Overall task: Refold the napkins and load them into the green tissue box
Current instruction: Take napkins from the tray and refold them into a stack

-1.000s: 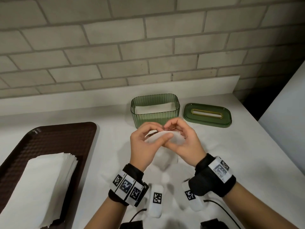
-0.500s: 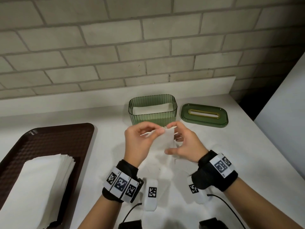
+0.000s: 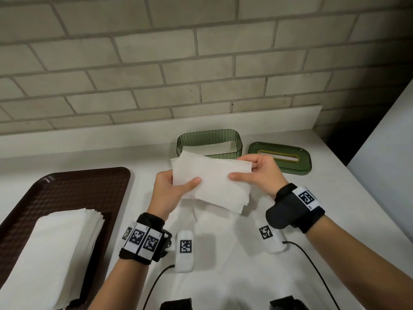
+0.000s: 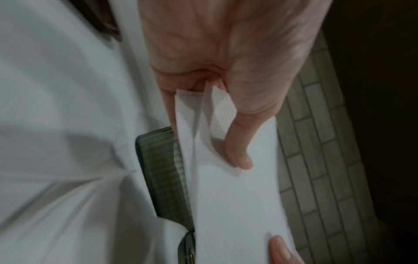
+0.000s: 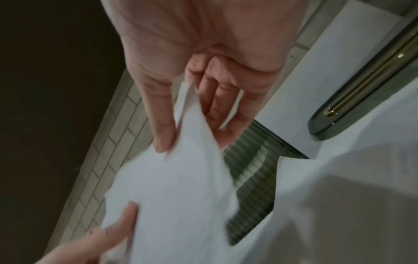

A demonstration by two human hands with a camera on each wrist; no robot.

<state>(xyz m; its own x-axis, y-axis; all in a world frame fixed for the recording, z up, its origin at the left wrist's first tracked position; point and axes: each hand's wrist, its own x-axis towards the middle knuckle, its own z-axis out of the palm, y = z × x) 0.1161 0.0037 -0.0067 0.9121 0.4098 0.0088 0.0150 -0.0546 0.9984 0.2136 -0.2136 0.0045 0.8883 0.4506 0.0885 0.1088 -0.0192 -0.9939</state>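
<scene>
Left hand [image 3: 166,193] and right hand [image 3: 262,173] each pinched an end of the napkin [image 3: 212,182], stretching it flat, probably for refolding; the green tissue box [image 3: 209,143] waited open behind.

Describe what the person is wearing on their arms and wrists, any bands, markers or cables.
Both forearms are bare, with no sleeves. The left hand has a black fabric wristband carrying a row of white square tags printed with black-and-white codes. The right hand has a bulkier black wrist strap with one white coded tag on top. A thin black cable trails on the table by the right forearm.
</scene>
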